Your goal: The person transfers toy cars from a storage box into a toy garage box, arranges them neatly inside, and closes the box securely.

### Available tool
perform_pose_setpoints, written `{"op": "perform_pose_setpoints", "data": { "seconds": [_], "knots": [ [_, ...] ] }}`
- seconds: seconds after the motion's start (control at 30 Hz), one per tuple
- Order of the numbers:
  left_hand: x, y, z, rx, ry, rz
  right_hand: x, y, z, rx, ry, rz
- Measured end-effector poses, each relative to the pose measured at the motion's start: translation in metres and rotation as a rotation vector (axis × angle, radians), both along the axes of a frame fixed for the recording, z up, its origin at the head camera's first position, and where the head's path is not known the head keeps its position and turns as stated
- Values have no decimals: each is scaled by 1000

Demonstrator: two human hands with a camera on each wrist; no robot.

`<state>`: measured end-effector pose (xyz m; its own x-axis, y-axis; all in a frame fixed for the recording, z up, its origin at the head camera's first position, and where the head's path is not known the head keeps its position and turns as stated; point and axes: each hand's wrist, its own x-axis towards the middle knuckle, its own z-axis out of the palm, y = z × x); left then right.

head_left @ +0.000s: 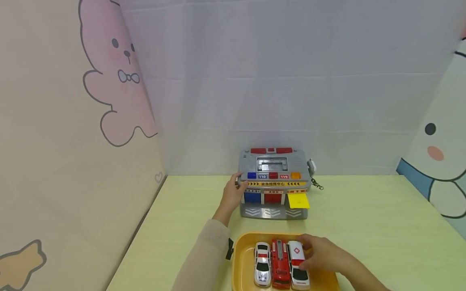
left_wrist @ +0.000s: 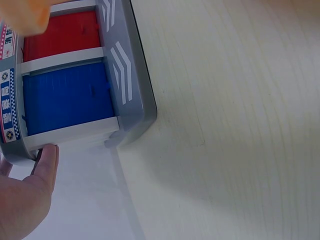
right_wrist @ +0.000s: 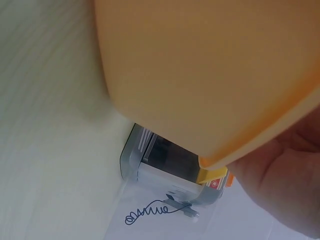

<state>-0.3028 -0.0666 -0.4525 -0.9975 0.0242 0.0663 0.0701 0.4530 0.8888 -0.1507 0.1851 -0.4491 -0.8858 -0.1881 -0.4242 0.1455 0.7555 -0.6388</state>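
Observation:
A grey toy emergency garage (head_left: pixel 271 211) with a blue door, a red door and a raised yellow flap (head_left: pixel 298 201) stands near the back wall. My left hand (head_left: pixel 231 197) rests against its left side; in the left wrist view, fingers (left_wrist: pixel 47 165) touch the side wall beside the blue door (left_wrist: pixel 67 97). In a yellow tray (head_left: pixel 238 262) lie a white police car (head_left: pixel 262 266), a red fire engine (head_left: pixel 280 270) and a white toy ambulance (head_left: pixel 300 275). My right hand (head_left: pixel 324 254) pinches the ambulance, its fingertips partly hidden; the right wrist view shows mainly the tray's outside.
A coiled dark cord (head_left: pixel 317 184) hangs from a small white piece (head_left: pixel 312 166) on the garage's right side. Pale cloth (head_left: pixel 204 101) covers the back, and printed panels stand left and right. The light yellow table (head_left: pixel 364 226) extends to both sides of the tray.

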Motion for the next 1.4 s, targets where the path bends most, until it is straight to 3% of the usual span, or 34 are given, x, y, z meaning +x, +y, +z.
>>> {"op": "perform_pose_setpoints", "data": {
  "seconds": [0.27,0.8,1.4],
  "knots": [
    [-1,1,1,2,-25,9,0,-5,-4,8,-1,10],
    [2,0,1,15,-9,6,4,-13,-8,91,35,56],
    [1,0,1,10,-16,10,7,-11,-8,2,17,19]
  ]
}}
